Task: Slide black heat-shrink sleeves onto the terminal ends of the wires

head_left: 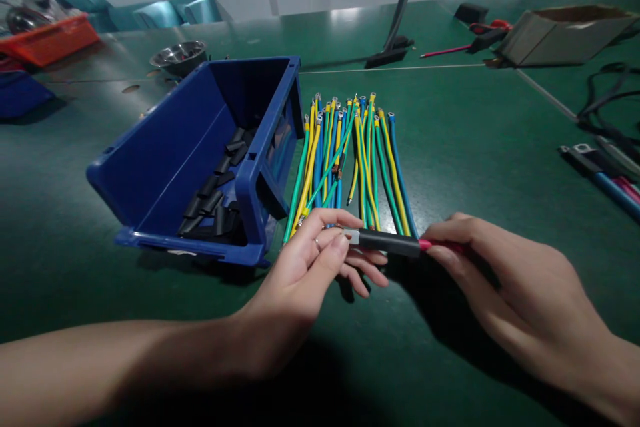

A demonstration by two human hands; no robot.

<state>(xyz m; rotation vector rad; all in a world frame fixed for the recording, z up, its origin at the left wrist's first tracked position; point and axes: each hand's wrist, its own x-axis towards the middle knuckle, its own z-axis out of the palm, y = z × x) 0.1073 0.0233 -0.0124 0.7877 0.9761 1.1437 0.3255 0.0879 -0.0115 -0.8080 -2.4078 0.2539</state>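
Observation:
A red cable [427,245] with a black sleeve [390,242] over its end stretches between my two hands above the table. My left hand [325,250] pinches the silver metal lug [352,236] at the sleeve's left end between thumb and fingers, its lower fingers spread beneath. On the other side my right hand [505,287] is closed round the red cable just past the sleeve. Behind them lies a row of yellow, green and blue cables [395,173] with metal lugs. Left of these stands a blue bin [170,147] with several short black sleeves [210,200] inside.
A metal bowl [179,57] and an orange crate [50,40] stand at the back left. At the back right are a cardboard box [567,37] and a black stand [387,57]. More cables [607,180] lie at the right edge of the green table [475,133].

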